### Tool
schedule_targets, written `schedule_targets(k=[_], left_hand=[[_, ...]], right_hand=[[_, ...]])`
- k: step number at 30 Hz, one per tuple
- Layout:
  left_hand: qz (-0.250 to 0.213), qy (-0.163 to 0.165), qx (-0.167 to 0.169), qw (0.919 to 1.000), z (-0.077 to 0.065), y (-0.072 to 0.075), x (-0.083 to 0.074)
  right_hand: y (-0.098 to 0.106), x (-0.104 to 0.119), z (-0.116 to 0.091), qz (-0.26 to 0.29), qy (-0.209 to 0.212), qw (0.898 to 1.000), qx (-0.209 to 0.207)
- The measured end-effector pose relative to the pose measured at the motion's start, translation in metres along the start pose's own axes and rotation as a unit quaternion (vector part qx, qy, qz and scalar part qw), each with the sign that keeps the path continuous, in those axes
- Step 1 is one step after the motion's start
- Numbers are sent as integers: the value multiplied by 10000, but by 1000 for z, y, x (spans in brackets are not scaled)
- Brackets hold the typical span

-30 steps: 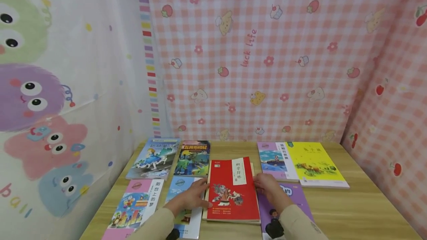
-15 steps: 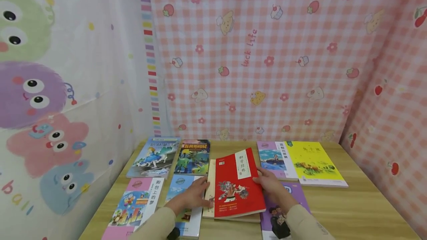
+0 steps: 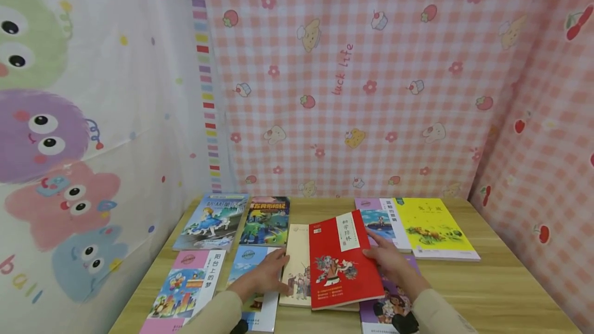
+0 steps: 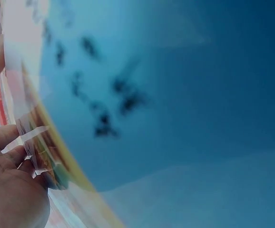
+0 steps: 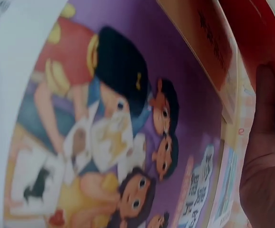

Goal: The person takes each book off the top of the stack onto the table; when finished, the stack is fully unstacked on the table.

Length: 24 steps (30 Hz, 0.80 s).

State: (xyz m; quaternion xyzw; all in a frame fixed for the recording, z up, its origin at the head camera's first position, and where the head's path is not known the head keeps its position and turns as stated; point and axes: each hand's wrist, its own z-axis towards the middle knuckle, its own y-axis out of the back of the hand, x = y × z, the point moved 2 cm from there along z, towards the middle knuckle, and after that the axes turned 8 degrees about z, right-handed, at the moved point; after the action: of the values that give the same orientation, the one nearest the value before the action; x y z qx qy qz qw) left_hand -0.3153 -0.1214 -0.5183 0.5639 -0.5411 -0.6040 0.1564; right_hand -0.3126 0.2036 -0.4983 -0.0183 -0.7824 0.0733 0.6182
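A red book with a white title strip lies slanted over a cream book, whose left part shows. My right hand grips the red book's right edge, thumb on its cover and fingers behind. In the right wrist view the thumb presses along the red book's edge. My left hand holds the cream book's left edge, thumb on its lower left cover. Below the left hand lies a blue book. A purple book with drawn children is below the right hand.
On the wooden table, a pink book, a fairy-tale book and a dark green book lie left. A yellow book and a pale purple book lie at the back right. Printed curtains enclose the table.
The red book has been lifted at an angle and slid right by my right hand, uncovering the cream book's left part. My left hand stays at the cream book's left edge.
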Motion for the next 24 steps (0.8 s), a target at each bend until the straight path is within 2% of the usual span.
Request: schedule_targets(k=[9, 16, 24], left_hand=[[3, 64, -28, 10000, 2, 0, 1], [50, 106, -16, 9999, 4, -2, 2], [-59, 53, -43, 10000, 3, -4, 8]], right_hand=[[26, 6, -5, 283, -260, 9992, -95], [59, 10, -15, 230, -208, 9990, 317], [91, 18, -23, 17, -146, 9982, 576]])
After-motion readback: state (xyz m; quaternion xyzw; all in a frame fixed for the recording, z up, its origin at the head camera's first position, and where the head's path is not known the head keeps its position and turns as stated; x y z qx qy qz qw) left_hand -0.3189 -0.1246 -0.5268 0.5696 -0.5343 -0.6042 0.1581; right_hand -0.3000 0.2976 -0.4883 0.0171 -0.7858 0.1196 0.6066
